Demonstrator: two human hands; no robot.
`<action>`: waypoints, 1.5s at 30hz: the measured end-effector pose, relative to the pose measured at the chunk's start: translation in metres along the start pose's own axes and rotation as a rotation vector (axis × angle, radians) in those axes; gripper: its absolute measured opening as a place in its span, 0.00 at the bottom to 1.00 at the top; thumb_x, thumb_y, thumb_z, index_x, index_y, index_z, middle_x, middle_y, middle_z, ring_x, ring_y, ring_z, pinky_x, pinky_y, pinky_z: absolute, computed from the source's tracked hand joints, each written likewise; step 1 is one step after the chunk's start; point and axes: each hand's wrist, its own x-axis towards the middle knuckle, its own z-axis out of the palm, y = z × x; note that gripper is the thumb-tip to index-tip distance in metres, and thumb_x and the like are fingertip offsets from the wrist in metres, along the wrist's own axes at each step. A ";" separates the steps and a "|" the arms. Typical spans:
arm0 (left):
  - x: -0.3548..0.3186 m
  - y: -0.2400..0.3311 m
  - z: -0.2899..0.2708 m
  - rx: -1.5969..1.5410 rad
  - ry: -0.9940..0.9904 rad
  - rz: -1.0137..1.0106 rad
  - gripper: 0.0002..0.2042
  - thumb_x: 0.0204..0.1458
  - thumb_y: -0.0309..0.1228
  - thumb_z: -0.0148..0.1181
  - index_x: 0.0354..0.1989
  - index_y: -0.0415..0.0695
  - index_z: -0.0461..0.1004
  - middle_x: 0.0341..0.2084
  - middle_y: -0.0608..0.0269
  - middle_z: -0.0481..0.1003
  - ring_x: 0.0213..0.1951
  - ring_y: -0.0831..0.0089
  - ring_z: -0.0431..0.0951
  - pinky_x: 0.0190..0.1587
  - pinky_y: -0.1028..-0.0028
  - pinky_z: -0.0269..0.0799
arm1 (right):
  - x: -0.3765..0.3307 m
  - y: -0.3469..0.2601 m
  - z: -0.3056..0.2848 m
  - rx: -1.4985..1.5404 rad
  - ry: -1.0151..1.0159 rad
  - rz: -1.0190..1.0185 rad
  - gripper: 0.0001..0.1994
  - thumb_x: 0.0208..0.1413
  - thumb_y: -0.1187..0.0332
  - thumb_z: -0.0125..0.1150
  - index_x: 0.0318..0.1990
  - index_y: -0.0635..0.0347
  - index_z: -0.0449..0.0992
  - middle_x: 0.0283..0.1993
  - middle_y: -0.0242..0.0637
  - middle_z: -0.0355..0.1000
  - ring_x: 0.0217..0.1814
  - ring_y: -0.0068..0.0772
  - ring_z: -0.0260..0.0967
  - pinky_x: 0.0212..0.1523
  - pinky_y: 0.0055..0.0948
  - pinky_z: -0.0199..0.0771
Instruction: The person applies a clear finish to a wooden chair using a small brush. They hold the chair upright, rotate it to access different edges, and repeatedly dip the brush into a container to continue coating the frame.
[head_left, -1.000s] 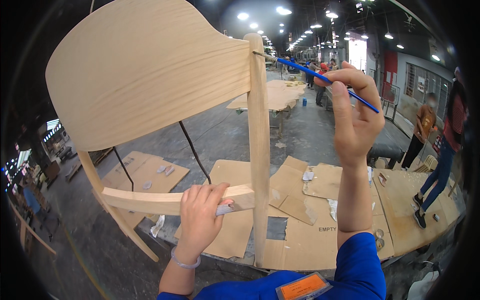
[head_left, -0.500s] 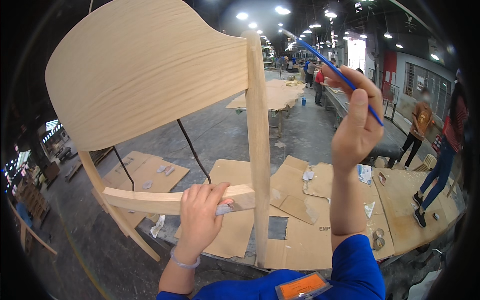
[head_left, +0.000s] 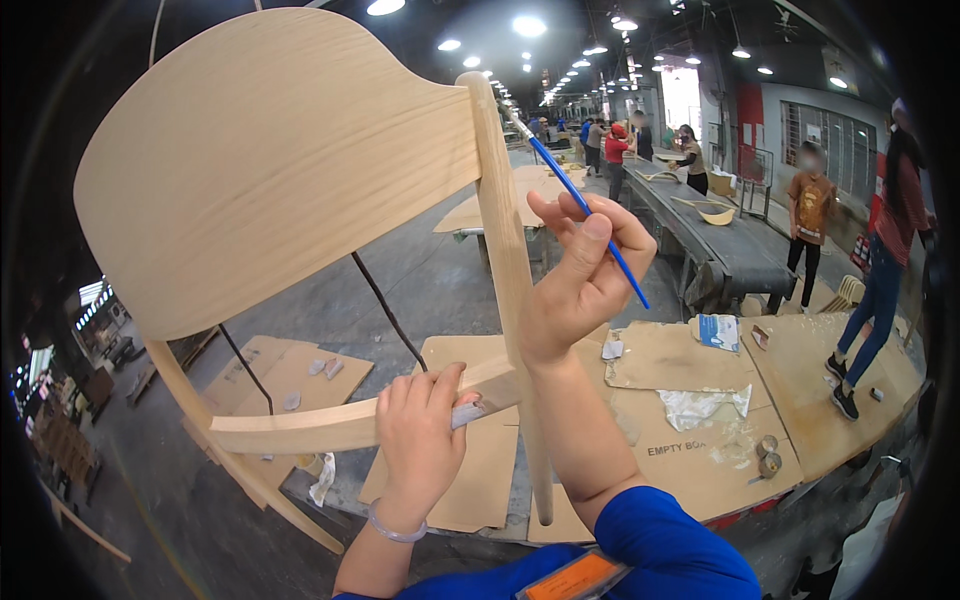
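A pale wooden chair back (head_left: 280,180) hangs tilted in front of me, with a broad curved panel and two posts. My left hand (head_left: 418,440) is wrapped over its lower rail (head_left: 300,428). A small greyish piece (head_left: 467,413), perhaps folded sandpaper, sticks out beside that hand's fingers, against the rail. My right hand (head_left: 585,280) is closed on a slim paintbrush (head_left: 570,190) with a blue handle. The brush points up and left, its bristles beside the top of the right post (head_left: 500,200); whether they touch it I cannot tell.
Dark hooked wires (head_left: 385,300) show below the panel. Cardboard sheets (head_left: 680,360) cover a low table ahead, with tape rolls (head_left: 768,455) and scraps on it. A conveyor (head_left: 690,220) runs at the far right. Two people (head_left: 808,200) stand right; others work farther back.
My right hand has moved left and down, bringing the brush close to the right post. My left hand stays on the rail, while the view has shifted slightly.
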 end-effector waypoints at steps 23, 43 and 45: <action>-0.004 -0.052 0.018 0.054 0.018 0.047 0.16 0.62 0.33 0.66 0.57 0.43 0.80 0.39 0.59 0.78 0.43 0.58 0.75 0.47 0.59 0.65 | -0.034 0.032 -0.001 -0.371 -0.016 -0.183 0.13 0.78 0.67 0.54 0.49 0.70 0.79 0.44 0.47 0.83 0.45 0.33 0.81 0.50 0.31 0.78; 0.006 -0.068 0.037 0.095 0.042 0.005 0.17 0.62 0.34 0.66 0.57 0.44 0.79 0.40 0.58 0.78 0.43 0.57 0.75 0.48 0.58 0.64 | -0.050 0.069 0.004 -0.316 -0.073 -0.162 0.11 0.77 0.71 0.53 0.50 0.71 0.79 0.44 0.49 0.83 0.44 0.34 0.82 0.52 0.30 0.78; 0.006 -0.069 0.038 0.094 0.032 -0.005 0.16 0.62 0.34 0.66 0.57 0.44 0.79 0.40 0.58 0.77 0.43 0.57 0.75 0.48 0.58 0.64 | -0.052 0.071 0.005 -0.300 -0.073 -0.146 0.11 0.77 0.71 0.52 0.50 0.71 0.79 0.44 0.49 0.82 0.45 0.34 0.82 0.52 0.30 0.78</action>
